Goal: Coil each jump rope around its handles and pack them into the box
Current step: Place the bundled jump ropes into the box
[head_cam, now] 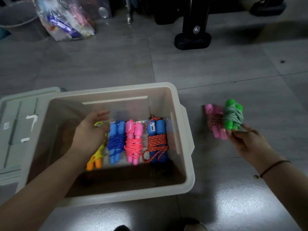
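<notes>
A beige plastic box (186,134) stands on the floor. Inside it lie several coiled jump ropes side by side: an orange-handled one with yellow rope (95,158), a light blue one (116,140), a pink one (134,142) and a dark blue-handled one with red rope (156,140). My left hand (90,132) is inside the box, resting over the yellow rope, fingers loosely spread. Right of the box, my right hand (246,140) grips the lower ends of two coiled ropes, a green one (233,115) and a pink-handled one with red rope (215,120).
The box's grey lid (15,124) lies to the left, partly under the box. Farther back are a clear bag of items (66,20), a grey bucket (18,19) and a black stand foot (192,40). Grey tiled floor surrounds everything.
</notes>
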`<state>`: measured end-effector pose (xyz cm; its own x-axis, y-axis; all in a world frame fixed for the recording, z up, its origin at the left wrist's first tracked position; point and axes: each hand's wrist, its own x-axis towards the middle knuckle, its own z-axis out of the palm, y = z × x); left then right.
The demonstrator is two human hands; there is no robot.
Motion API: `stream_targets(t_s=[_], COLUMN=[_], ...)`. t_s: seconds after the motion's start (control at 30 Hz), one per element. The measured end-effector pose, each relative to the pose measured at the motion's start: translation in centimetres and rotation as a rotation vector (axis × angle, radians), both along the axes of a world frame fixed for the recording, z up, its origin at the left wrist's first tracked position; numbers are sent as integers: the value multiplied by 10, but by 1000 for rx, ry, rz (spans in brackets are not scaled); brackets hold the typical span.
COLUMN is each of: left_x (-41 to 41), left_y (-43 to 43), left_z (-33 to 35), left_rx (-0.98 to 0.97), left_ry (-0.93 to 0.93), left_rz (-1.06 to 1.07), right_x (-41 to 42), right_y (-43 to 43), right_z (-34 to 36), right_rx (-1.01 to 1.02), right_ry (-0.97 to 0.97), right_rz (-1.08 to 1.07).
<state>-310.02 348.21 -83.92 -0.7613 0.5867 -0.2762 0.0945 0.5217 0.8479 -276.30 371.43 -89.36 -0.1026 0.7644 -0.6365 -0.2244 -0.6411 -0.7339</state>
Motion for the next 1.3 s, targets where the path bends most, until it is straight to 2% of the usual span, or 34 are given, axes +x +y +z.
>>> stream_targets(t_s=[0.13, 0.23, 0.3, 0.43, 0.57, 0.6, 0.67, 0.73, 0.77, 0.83, 0.9, 0.97, 1.03, 1.17, 1.3], left_x=[26, 49, 64, 77, 85, 83, 75, 55, 43, 21, 4, 2, 12, 33, 46], left_y=[25, 42, 52, 65, 73, 74, 70, 61, 54, 37, 22, 14, 11, 19, 32], left_z=[7, 25, 39, 52, 55, 53, 48, 45, 46, 46, 36, 18, 0, -37, -55], left_rx=[120, 243, 329, 427, 591, 608, 597, 552, 508, 343, 101, -201, -409, -459, -486], left_ry=[-42, -138, -214, -405, -619, -643, -637, -575, -559, -568, -490, -310, -240, -268, -151], left_rz=[-85, -163, -249, -369, -264, -219, -159, -168, -221, -406, -608, -812, -949, -931, -946], right_x=[-25, -42, -55, -85, -108, -111, -111, -106, -103, -99, -97, -100, -105, -116, -120], right_y=[-18, -41, -55, -81, -95, -97, -98, -98, -97, -102, -106, -106, -101, -88, -82], right_z=[37, 69, 88, 110, 102, 98, 89, 80, 75, 64, 56, 55, 58, 61, 59], right_rx=[23, 176, 330, 585, 761, 836, 1069, 1254, 1228, 1024, 851, 797, 758, 724, 703], right_ry=[36, 72, 140, 234, 79, -13, -319, -589, -631, -534, -375, -374, -376, -381, -376], right_rz=[-29, 19, 118, 453, 715, 748, 782, 749, 745, 799, 824, 805, 779, 795, 785])
